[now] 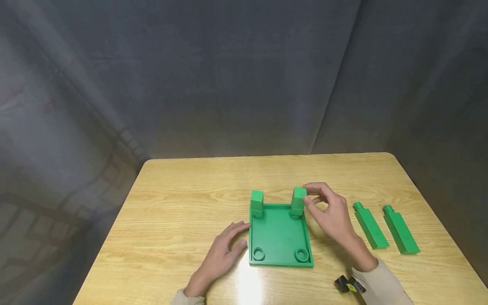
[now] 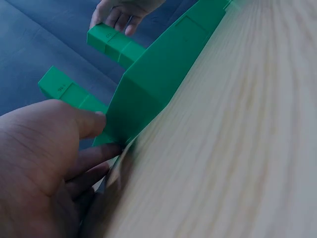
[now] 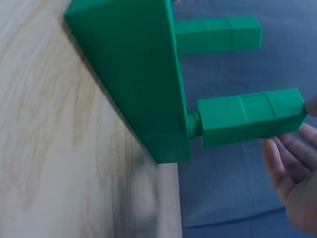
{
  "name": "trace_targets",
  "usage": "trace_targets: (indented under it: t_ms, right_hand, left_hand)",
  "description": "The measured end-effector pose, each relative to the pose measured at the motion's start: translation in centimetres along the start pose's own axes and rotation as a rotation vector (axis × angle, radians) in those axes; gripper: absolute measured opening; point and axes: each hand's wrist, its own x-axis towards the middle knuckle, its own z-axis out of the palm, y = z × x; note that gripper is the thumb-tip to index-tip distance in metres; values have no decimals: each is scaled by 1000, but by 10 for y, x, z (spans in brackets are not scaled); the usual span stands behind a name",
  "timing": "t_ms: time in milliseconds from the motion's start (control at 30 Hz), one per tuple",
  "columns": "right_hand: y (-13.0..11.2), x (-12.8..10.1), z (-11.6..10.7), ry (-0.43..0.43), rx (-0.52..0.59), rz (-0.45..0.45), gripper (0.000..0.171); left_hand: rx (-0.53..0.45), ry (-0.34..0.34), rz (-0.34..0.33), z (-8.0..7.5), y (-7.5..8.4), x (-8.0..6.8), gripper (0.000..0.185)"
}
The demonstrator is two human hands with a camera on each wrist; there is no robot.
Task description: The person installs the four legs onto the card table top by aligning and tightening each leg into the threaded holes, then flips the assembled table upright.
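**Seating the second post in the green tray**

Looking down from the head camera, the right hand pinches the far-right post, upright in the tray on the desk. Next, I judge, comes pressing it home.

Left wrist: the left hand rests relaxed against the tray's edge, grasping nothing.

Right wrist: fingertips touch the post's top.

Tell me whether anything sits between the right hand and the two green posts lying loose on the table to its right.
Nothing visible does. The right hand pinches the top of the far-right upright post on the green base plate. The two loose posts lie flat to its right, with only bare table between.
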Motion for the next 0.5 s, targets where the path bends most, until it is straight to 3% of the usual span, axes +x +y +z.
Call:
trace_targets:
  t_ms: [167, 500]
  right_hand:
    - [1, 2, -1, -86, 29, -14, 48]
    - [5, 2, -4, -142, 5, -3, 40]
  left_hand:
    - [11, 51, -10, 5, 0, 0, 45]
    - [-5, 62, -53, 6, 2, 0, 44]
